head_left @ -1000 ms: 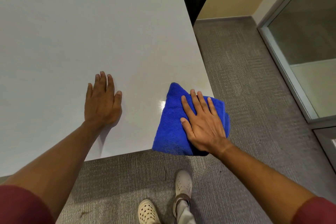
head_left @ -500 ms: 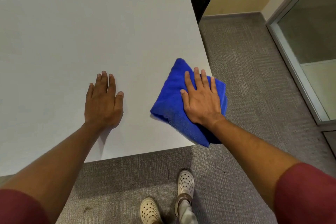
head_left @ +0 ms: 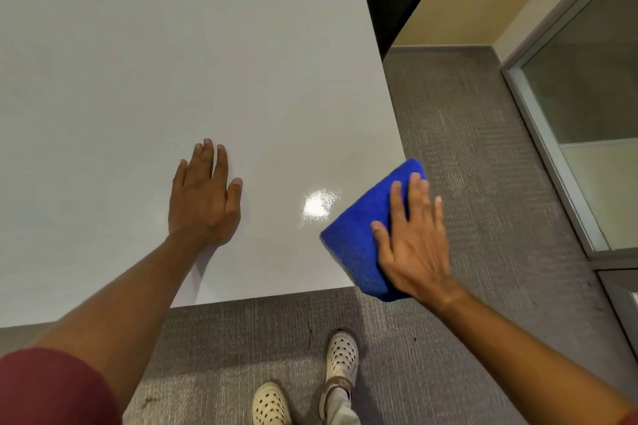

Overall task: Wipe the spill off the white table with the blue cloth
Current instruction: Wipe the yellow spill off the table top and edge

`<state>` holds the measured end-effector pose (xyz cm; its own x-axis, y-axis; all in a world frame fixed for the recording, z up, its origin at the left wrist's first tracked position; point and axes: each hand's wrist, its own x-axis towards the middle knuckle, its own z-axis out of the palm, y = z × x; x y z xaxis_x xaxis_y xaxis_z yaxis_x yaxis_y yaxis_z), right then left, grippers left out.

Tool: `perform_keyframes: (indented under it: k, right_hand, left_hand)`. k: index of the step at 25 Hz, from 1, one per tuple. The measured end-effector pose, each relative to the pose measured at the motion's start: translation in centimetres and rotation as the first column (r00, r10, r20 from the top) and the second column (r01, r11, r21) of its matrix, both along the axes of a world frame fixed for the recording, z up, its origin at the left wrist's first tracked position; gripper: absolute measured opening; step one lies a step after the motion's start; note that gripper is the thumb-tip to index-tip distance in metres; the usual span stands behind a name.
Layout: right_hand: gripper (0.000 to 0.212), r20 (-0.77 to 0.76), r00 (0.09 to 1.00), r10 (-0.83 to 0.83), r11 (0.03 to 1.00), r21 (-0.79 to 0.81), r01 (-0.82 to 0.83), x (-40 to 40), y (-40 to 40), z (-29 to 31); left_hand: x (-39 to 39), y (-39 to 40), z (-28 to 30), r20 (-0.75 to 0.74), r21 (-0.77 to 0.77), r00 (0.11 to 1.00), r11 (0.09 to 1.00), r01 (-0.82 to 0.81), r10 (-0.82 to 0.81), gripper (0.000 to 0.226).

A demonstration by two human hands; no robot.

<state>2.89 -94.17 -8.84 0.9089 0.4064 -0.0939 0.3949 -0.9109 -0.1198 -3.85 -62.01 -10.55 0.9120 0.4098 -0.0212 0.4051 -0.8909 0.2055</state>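
Pressing flat, fingers spread, right hand pins the folded blue terry cloth at the white table's corner, beside the glossy wet patch; left hand lies open, empty. Overhanging cloth might slip off.

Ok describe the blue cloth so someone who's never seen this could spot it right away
Start at the white table and follow it to the near right corner. The blue cloth lies folded there, overhanging the edge, under the flat right hand. It is the only vivid blue thing, just right of a shiny wet patch.
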Motion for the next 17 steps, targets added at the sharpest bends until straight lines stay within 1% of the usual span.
perform_keyframes:
  k: [2, 4, 6, 10, 13, 17]
  right_hand:
    - [0.078, 0.002, 0.985, 0.171, 0.985, -0.036, -0.171, 0.1, 1.8, -0.3]
    - [0.079, -0.01, 0.974, 0.228, 0.972, -0.059, -0.228, 0.6, 3.3, -0.8]
    - [0.08, -0.002, 0.972, 0.237, 0.97, -0.056, -0.237, 1.7, 4.3, -1.0]
    - [0.081, 0.007, 0.987, 0.159, 0.987, -0.025, -0.159, 4.7, 6.5, -1.0]
    - [0.08, 0.021, 0.996, 0.087, 0.996, -0.014, -0.087, 7.0, 7.4, -1.1]
    - [0.078, -0.008, 0.997, -0.077, 0.997, 0.009, 0.077, 10.2, 8.7, -1.3]
  left_hand:
    - [0.0, 0.0, -0.1, 0.002, 0.001, 1.0, 1.0, 0.0, 0.0, 0.066]
    - [0.0, 0.1, -0.3, -0.004, 0.007, 1.0, 1.0, 0.0, 0.0, 0.066]
    - [0.2, 0.3, -0.4, -0.023, 0.007, 1.0, 1.0, 0.009, -0.009, 0.067]
    - [2.3, 0.4, -0.5, -0.059, -0.02, 0.997, 0.999, 0.05, -0.051, 0.071]
    - [4.4, 0.6, -0.5, -0.067, -0.011, 0.995, 0.997, 0.074, -0.075, 0.07]
    - [6.9, 0.7, -0.6, -0.059, -0.013, 0.996, 0.998, 0.069, -0.069, 0.069]
